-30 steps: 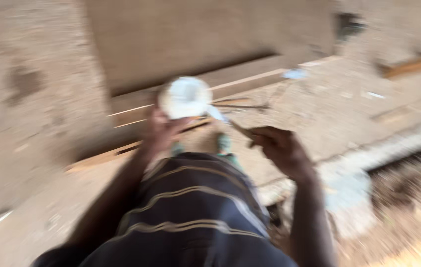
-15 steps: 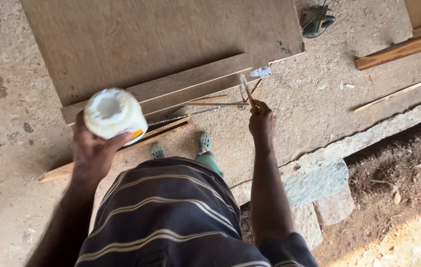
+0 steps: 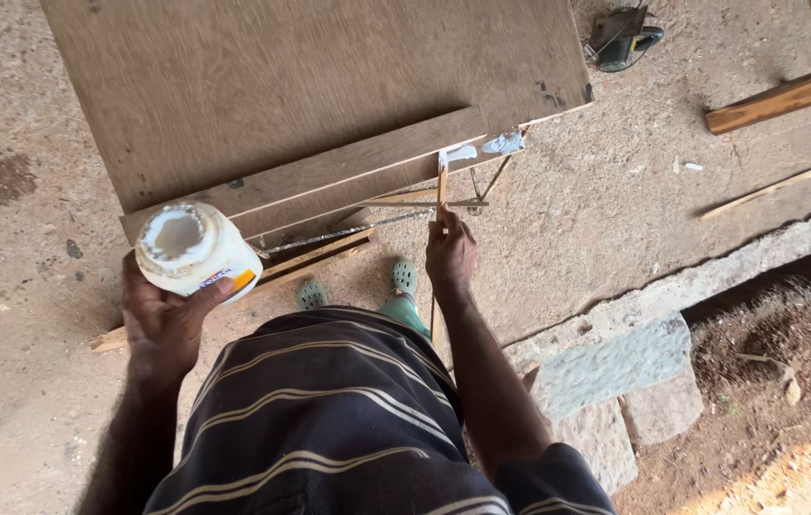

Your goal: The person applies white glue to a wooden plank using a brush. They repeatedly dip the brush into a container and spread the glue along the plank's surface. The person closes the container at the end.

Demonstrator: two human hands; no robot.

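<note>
The open tub of white glue (image 3: 194,246) sits upright in the person's left hand (image 3: 165,319), fingers wrapped under it, probably so nothing spills. The right hand (image 3: 450,253) pinches a thin wooden stick (image 3: 441,181), its white-smeared tip touching the edge of the narrow plank (image 3: 329,172) lying on the big plywood sheet (image 3: 281,76). Green sandals (image 3: 403,278) poke out below.

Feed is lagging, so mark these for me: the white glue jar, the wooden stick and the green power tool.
white glue jar (image 3: 197,250), head view, on its side wall.
wooden stick (image 3: 441,181), head view, on the shaft above the right hand.
green power tool (image 3: 623,36), head view, on its body.
</note>
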